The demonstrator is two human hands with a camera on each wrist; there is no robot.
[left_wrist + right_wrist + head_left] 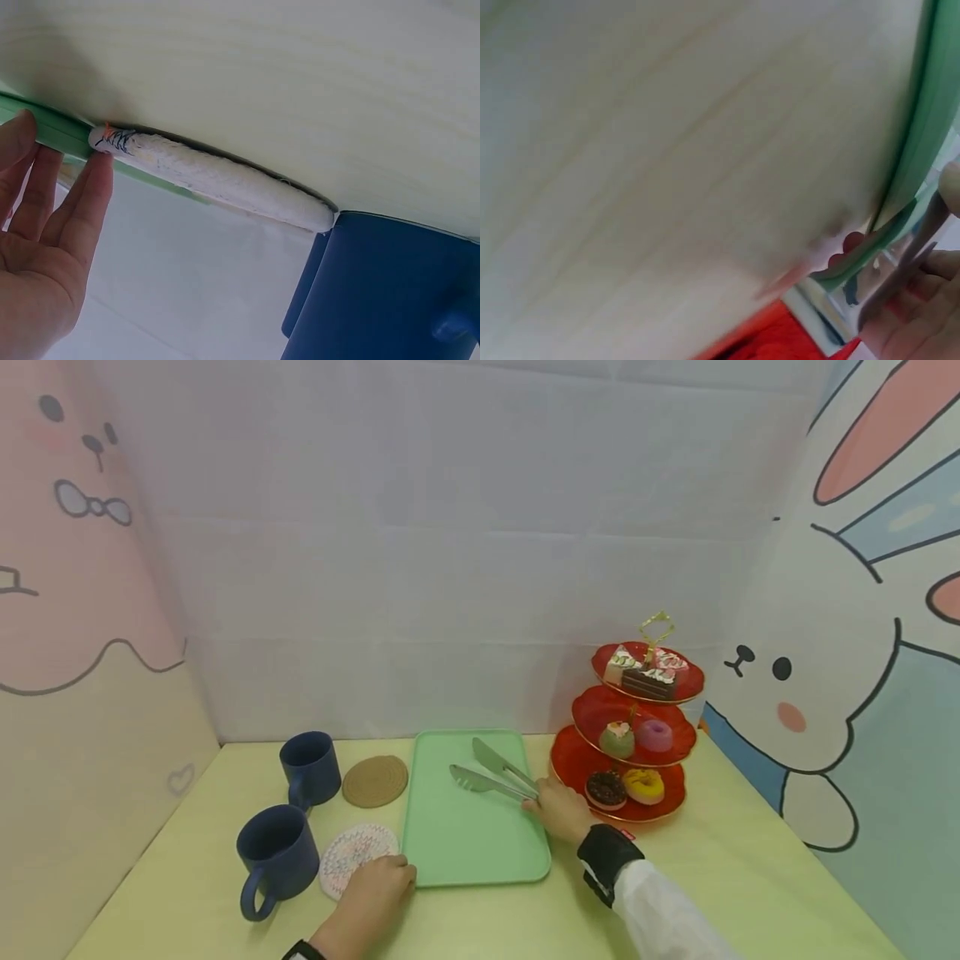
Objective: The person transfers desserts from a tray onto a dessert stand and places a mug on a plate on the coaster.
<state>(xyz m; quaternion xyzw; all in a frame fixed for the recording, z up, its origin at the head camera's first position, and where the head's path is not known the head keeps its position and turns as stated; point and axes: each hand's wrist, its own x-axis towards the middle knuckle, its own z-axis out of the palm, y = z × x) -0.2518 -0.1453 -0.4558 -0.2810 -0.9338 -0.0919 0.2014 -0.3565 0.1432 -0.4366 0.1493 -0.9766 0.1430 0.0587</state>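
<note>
A light green tray [472,827] lies on the table. My left hand [377,885] pinches its rim near the front left corner; in the left wrist view the thumb [16,139] and fingers [82,202] meet the green edge. Beside that hand lies a round patterned coaster [348,856], partly covered by it. My right hand [562,812] grips the handle end of metal food tongs [495,783] at the tray's right side. The tongs' arms stand apart over the tray, one tip flat and the other slotted. In the right wrist view the tongs [896,281] are cut off by the frame.
Two dark blue mugs [279,852] stand at the left, beside a brown woven coaster [375,781]. On the right rises a three-tier red stand [562,760] holding cake slices [648,681], doughnuts [643,785] and other small sweets. A white cloth wall [390,568] closes the back.
</note>
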